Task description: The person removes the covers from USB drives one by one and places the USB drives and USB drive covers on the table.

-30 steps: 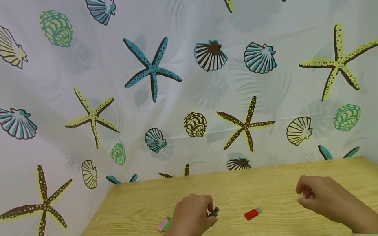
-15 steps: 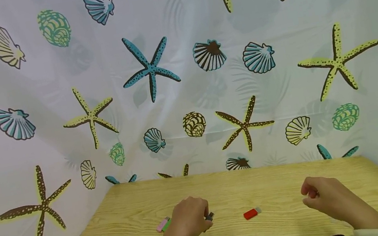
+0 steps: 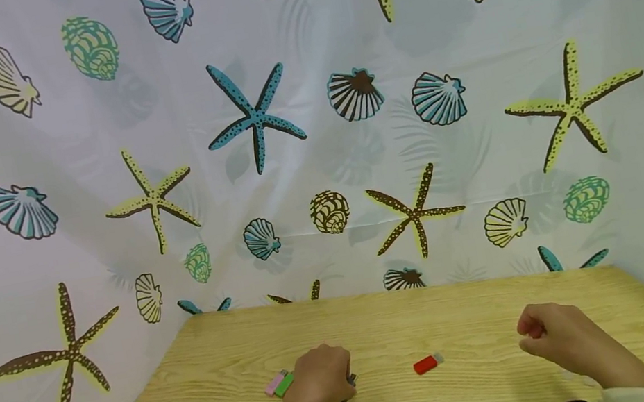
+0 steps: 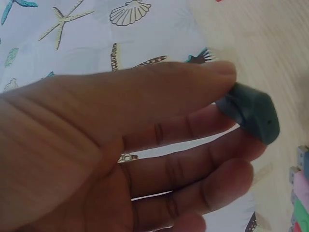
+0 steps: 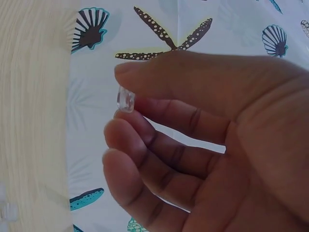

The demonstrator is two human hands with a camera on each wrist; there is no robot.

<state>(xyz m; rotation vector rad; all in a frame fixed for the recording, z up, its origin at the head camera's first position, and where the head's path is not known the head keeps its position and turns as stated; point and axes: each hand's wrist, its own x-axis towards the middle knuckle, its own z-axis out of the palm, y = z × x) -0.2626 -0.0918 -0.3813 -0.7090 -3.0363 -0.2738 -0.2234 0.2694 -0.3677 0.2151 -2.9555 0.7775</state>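
In the head view my left hand (image 3: 319,381) grips a dark USB stick (image 3: 352,380) low over the table, its metal plug poking out past the fingers. Seen from the left wrist, thumb and fingers pinch the stick's dark green-grey body (image 4: 260,113). My right hand (image 3: 554,333) is raised over the right side of the table. Between its thumb and fingertips is a small clear plastic piece (image 5: 125,100), which looks like a cap. A green USB stick (image 3: 284,385) and a pink USB stick (image 3: 275,383) lie just left of my left hand, partly overlapped in view.
A red USB stick (image 3: 426,363) lies between the two hands on the wooden table (image 3: 461,319). More small clear pieces (image 5: 8,211) show at the right wrist view's lower left edge. A shell-and-starfish curtain (image 3: 294,184) hangs behind the table and along both sides.
My left hand has moved slightly left and down toward the table, still holding the dark USB stick. My right hand has shifted a little to the right with its clear piece.
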